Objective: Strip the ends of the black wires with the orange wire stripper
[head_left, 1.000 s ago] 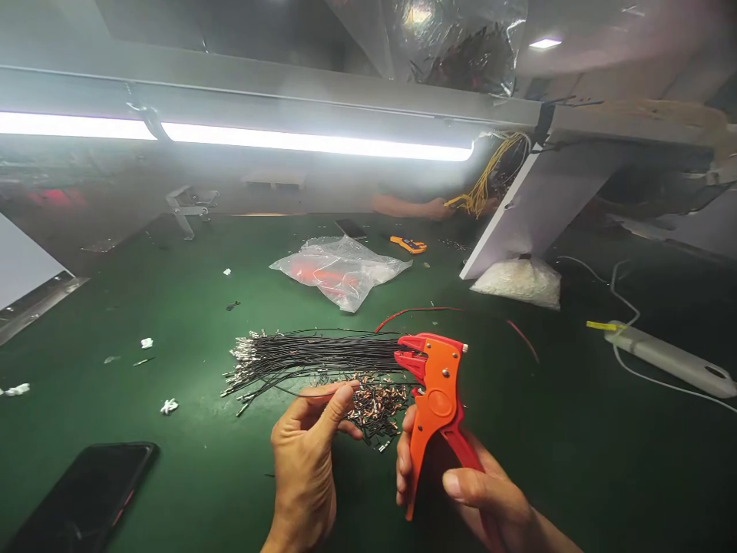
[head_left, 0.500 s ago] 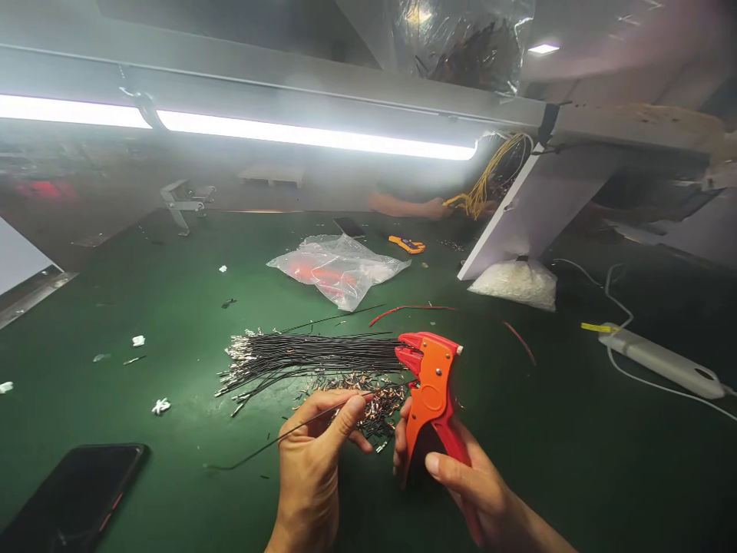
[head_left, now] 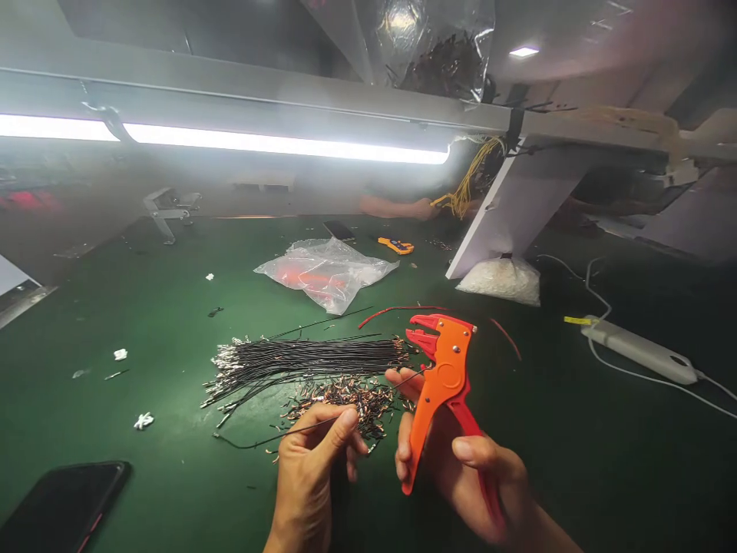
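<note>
Between the thumb and fingers of my left hand (head_left: 314,461) a thin black wire (head_left: 253,445) is pinched, its tail running out to the left. My right hand (head_left: 480,476) grips an orange and red wire stripper (head_left: 446,376), its jaws apart and pointing left. Two fingers of that hand stretch out beside the tool, where a dark wire end reaches the small notch below the jaws. Just beyond both hands lies a bundle of black wires (head_left: 316,355) with metal terminals at the left. A heap of short wire offcuts (head_left: 357,399) lies in front of it.
A clear plastic bag (head_left: 328,273) with red contents lies behind the bundle, near a yellow tool (head_left: 396,246). A phone (head_left: 69,503) is at the near left. A bag of white pieces (head_left: 500,278) and a white power strip (head_left: 639,349) stand right. Another person's arm (head_left: 397,207) shows behind.
The stripper has risen slightly to the right, and its handles are spread wider. Fingers of my right hand have stretched out. My left hand still pinches the wire. The view has shifted slightly.
</note>
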{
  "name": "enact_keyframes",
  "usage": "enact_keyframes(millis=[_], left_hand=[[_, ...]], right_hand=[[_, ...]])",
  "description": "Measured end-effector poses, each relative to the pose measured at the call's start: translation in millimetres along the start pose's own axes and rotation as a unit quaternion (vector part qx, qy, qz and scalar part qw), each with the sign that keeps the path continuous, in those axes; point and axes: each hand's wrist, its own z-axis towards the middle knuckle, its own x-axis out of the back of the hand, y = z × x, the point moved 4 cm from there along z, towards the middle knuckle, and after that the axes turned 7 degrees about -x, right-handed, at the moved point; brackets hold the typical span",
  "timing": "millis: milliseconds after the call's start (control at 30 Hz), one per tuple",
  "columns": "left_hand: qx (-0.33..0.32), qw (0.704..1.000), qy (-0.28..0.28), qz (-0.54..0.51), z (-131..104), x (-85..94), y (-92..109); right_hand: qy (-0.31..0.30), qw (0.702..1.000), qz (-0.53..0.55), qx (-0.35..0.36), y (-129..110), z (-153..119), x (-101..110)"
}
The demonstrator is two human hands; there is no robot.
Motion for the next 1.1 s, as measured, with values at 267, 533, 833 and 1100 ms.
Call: enact_keyframes(millis=[267,533,833,1100], left_hand=[[0.055,0.997,0.012,0.052,2.6,-2.2,-15.6],[-0.374,0.878,0.043,0.295,-22.0,2.3,3.9],[-0.552,0.638,-0.088,0.529,-22.7,-20.0,2.6],[-0.575,0.563,-0.051,0.591,-29.8,-11.8,38.1]], right_hand=[[0.03,0.993,0.11,0.04,-9.4,1.0,5.5],[0.017,0.992,0.114,0.046,-17.6,1.6,11.1],[-0.071,0.987,0.141,-0.009,-1.8,2.0,2.3],[-0.029,0.998,-0.04,0.046,-22.8,-3.8,2.8]])
